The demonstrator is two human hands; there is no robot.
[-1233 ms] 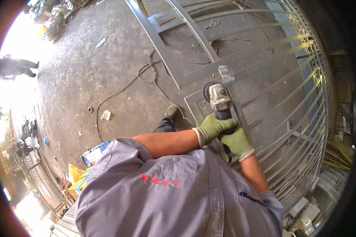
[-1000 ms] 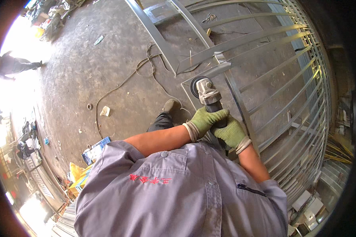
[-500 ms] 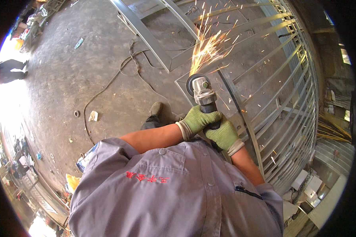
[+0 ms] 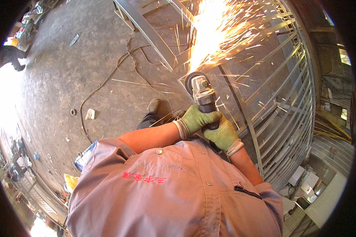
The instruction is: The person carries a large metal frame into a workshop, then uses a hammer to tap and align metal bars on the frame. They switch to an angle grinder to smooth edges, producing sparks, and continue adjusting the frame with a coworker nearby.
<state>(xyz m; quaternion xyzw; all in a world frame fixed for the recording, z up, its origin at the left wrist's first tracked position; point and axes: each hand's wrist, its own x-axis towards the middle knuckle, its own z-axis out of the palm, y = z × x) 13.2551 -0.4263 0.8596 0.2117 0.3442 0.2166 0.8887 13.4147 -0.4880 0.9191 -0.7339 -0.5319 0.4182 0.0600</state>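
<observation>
Workshop floor: I look down on dull, scuffed grey, with a thin cable looping across it.
Slatted frame: smooth, silvery metal bars rank off to the right, curved by my fisheye.
Sparks: orange-white streaks fan forward, hiding the exact contact point from me.
Angle grinder: worn grey metal head, dark cylindrical grip, at the frame's near corner. I judge the step is grinding metal there; the next move calls for steady, even pressure.
Left hand: green-gloved, fingers closed around the grip.
Right hand: likewise gloved, fingers wrapped just behind.
Disc: round, dark, tilted.
</observation>
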